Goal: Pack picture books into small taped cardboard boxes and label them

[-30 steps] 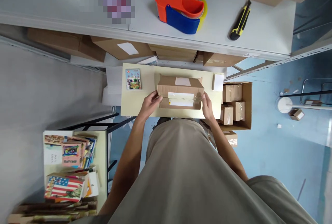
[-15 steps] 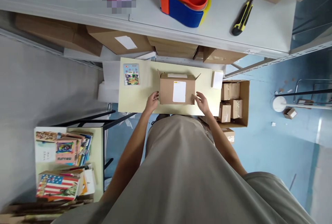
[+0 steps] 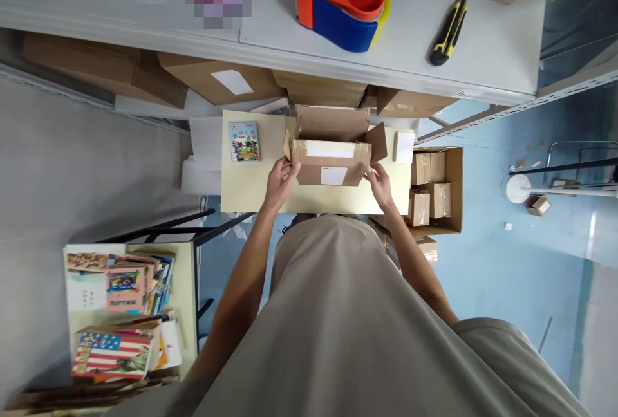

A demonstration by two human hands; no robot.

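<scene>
A small brown cardboard box stands on a pale yellow table below me, its top flaps spread open. White labels show on its near flap and near side. My left hand grips the box's left end. At the right end my right hand holds the near corner. A small colourful booklet lies flat on the table, left of the box.
A grey shelf above carries an orange-and-blue tape dispenser and a yellow-black utility knife. Right of the table sits an open carton of small taped boxes. A side table with stacked picture books stands at lower left.
The box was turned over between my hands, from taped side up to a labelled side, and now stands with its top flaps spread open. Both hands stayed at its ends.
</scene>
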